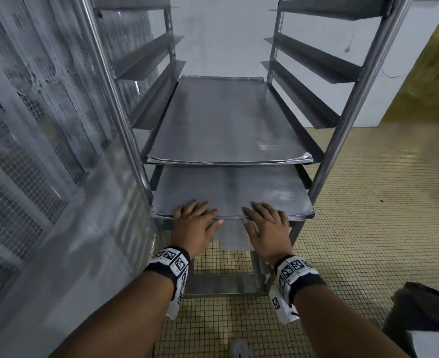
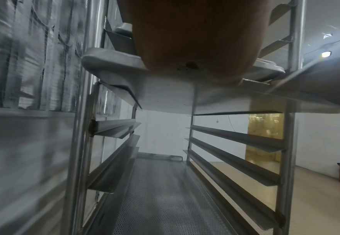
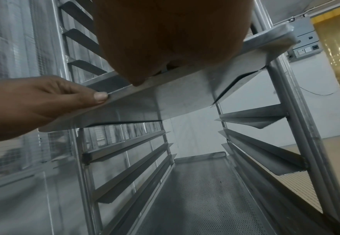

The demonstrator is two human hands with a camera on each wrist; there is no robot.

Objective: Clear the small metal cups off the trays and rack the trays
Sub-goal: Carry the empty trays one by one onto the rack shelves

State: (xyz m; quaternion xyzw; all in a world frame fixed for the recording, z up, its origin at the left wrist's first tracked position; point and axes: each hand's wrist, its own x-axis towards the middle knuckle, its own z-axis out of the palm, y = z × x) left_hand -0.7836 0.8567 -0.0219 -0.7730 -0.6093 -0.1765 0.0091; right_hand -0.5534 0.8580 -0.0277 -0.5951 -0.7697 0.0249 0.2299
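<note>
A flat metal tray (image 1: 234, 187) sits partly in a tall steel rack (image 1: 363, 94), its front edge sticking out toward me. My left hand (image 1: 195, 223) and right hand (image 1: 267, 226) both hold that front edge, fingers lying on top and thumbs under the rim. From below, the right wrist view shows the left hand (image 3: 44, 101) with its thumb against the tray (image 3: 175, 95). One level higher, a second tray (image 1: 223, 120) rests fully on its rails. No small metal cups are in view.
A perforated tray (image 3: 201, 198) lies at the rack's bottom, with bare rails between it and the held tray. A mesh-panelled metal wall (image 1: 32, 151) stands close on the left. Tiled floor (image 1: 381, 215) spreads to the right, with a dark object (image 1: 425, 311) near my right arm.
</note>
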